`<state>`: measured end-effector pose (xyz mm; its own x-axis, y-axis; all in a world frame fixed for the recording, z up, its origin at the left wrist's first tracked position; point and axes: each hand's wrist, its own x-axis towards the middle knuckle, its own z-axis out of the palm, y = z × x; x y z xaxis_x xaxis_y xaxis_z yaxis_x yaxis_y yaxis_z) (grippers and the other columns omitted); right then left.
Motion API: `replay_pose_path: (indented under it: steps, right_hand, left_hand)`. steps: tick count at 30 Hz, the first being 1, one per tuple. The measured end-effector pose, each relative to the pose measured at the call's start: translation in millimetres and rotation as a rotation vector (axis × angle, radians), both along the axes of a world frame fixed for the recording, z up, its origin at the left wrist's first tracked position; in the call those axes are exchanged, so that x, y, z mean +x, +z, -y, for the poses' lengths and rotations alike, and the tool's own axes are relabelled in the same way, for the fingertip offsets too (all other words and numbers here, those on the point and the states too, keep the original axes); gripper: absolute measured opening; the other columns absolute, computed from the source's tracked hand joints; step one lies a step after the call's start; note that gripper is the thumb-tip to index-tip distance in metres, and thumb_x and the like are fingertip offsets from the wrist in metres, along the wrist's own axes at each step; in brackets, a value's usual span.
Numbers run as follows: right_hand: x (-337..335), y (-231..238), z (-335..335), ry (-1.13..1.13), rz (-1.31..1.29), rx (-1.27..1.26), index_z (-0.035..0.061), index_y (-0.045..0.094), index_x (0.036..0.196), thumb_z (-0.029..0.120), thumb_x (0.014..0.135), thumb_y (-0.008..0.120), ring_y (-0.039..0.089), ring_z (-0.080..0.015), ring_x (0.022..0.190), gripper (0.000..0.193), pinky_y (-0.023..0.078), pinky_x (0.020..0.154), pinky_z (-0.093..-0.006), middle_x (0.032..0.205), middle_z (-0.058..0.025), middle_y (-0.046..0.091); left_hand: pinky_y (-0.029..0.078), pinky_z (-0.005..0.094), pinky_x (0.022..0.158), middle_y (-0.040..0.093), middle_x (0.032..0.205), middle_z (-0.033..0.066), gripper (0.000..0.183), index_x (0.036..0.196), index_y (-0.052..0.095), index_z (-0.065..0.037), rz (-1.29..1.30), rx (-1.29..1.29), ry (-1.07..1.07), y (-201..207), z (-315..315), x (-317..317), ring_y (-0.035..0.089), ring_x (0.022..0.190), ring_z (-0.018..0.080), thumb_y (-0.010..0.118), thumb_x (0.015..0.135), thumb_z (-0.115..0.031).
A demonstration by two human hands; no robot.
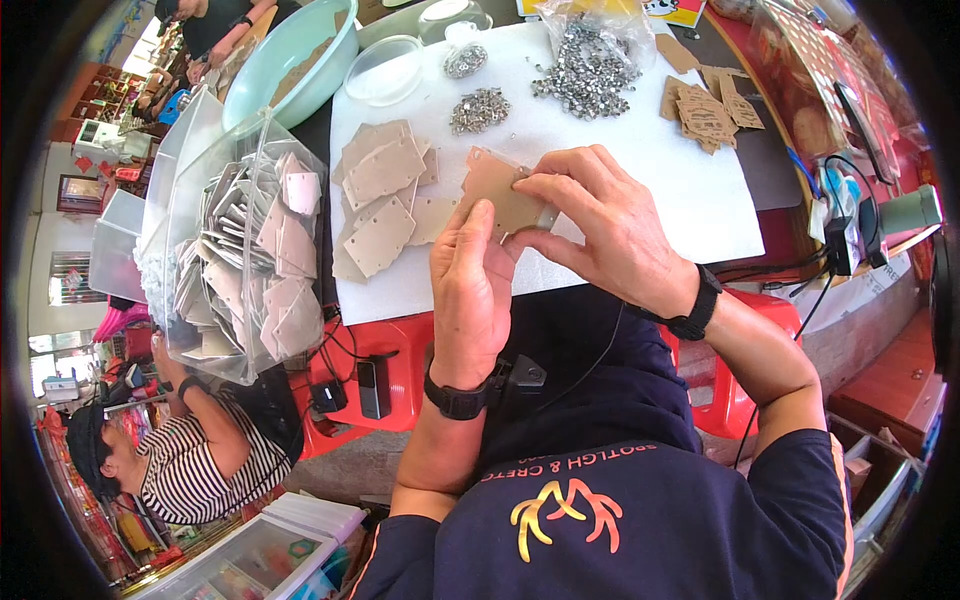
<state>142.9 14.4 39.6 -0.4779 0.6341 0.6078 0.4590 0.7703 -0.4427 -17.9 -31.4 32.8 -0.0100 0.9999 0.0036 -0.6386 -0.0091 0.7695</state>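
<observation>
Over the near edge of the white sheet, both my hands hold a tan card (505, 190) with small holes near its edges. My left hand (470, 285) grips its lower left side, thumb on top. With thumb and fingers, my right hand (610, 220) pinches the right side. A pile of similar beige cards (380, 170) lies to the left, just beyond my left hand. Farther off sit a small heap of shiny metal pieces (480, 110) and a larger heap of them (590, 75) partly under a clear plastic bag. Whether a metal piece is between my fingers is hidden.
A clear bin (165, 215) full of beige cards stands left of the white sheet (690, 215). Beyond are a light-blue basin (340, 60) and a clear round lid (385, 72). Brown cardboard pieces (705, 115) lie at far right, above cables (780, 270). A person (200, 440) sits at left.
</observation>
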Motion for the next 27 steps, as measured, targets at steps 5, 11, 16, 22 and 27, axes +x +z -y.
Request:
replay_pose_path:
  steps: [5, 11, 16, 22, 27]
  right_hand:
    - [-5.5, 1.7, 1.3, -0.021, -0.036, -0.028, 0.0080, 0.061, 0.110, 0.018, 0.071, 0.078, 0.056, -0.0292, 0.090, 0.044, 0.049, 0.077, -0.0387, 0.102, -0.0091, 0.059]
    - [-6.3, 0.0, 1.9, -0.037, -0.132, -0.246, 0.0059, 0.062, 0.107, 0.012, 0.075, 0.074, 0.056, -0.0288, 0.086, 0.035, 0.048, 0.075, -0.0383, 0.088, -0.0090, 0.060]
    - [-6.1, 7.1, 7.0, -0.065, -0.161, -0.410, 0.0036, 0.064, 0.101, 0.011, 0.078, 0.072, 0.058, -0.0285, 0.084, 0.025, 0.049, 0.074, -0.0371, 0.084, -0.0096, 0.062]
    - [6.3, 11.0, -5.8, 0.080, -0.149, -0.285, 0.0048, 0.064, 0.103, 0.006, 0.081, 0.066, 0.062, -0.0268, 0.089, 0.022, 0.052, 0.071, -0.0373, 0.098, -0.0107, 0.064]
    - [14.0, 21.0, -22.6, 0.198, 0.121, 0.153, 0.0133, 0.067, 0.106, 0.002, 0.072, 0.063, 0.061, -0.0234, 0.093, 0.036, 0.055, 0.075, -0.0335, 0.121, -0.0065, 0.058]
  left_hand:
    - [0.047, 0.0384, 0.097, 0.060, 0.123, 0.0117, 0.034, 0.128, 0.052, 0.002, -0.030, -0.027, 0.022, -4.3, 0.0, -1.5, 0.058, 0.113, 0.0203, 0.046, 0.101, -0.017]
    - [0.046, 0.0361, 0.099, 0.059, 0.124, 0.0130, 0.037, 0.134, 0.049, 0.004, -0.059, 0.029, 0.012, -8.6, -1.5, -0.9, 0.056, 0.115, 0.0183, 0.041, 0.104, -0.016]
    - [0.047, 0.0345, 0.098, 0.058, 0.125, 0.0119, 0.033, 0.132, 0.050, 0.000, -0.099, 0.013, 0.075, -10.3, -0.5, 1.5, 0.058, 0.112, 0.0177, 0.043, 0.104, -0.015]
    - [0.049, 0.0310, 0.091, 0.060, 0.116, 0.0082, 0.025, 0.122, 0.053, 0.000, -0.104, 0.023, 0.046, -9.5, 1.7, -8.5, 0.060, 0.104, 0.0137, 0.045, 0.103, -0.016]
    - [0.051, 0.0290, 0.087, 0.061, 0.111, 0.0061, 0.024, 0.120, 0.053, -0.001, -0.151, -0.025, -0.021, 0.0, 3.1, -5.1, 0.060, 0.101, 0.0106, 0.045, 0.103, -0.016]
